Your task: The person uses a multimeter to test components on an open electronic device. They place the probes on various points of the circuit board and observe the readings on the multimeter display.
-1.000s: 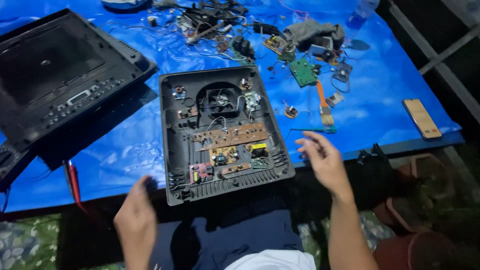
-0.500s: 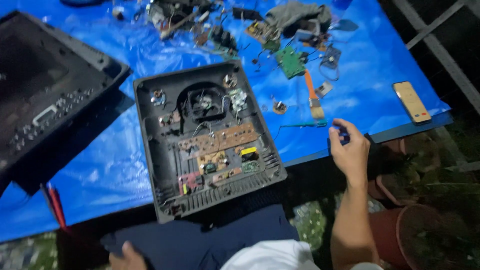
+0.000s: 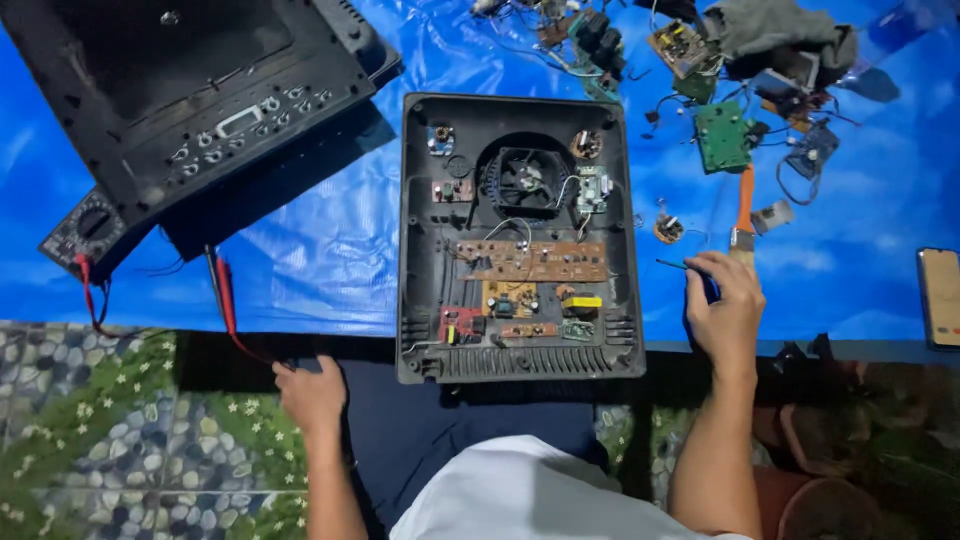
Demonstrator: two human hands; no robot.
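Screwdriver, thin, blue-handled (image 3: pixel 690 272): lying in right hand (image 3: pixel 727 310), grip clamping its handle, just right of opened black plastic appliance casing (image 3: pixel 418 240) on blue-tarp tabletop (image 3: pixel 330 250). Left hand (image 3: pixel 313 392) resting low, grip state unclear.

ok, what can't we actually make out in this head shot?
- Right hand: fingers cover most of the thin tool; its type is unclear.
- Left hand: whether it grips the red probe lead is unclear.
- Open casing: board parts too small to identify.
- Tan slab: cut off by the right edge.
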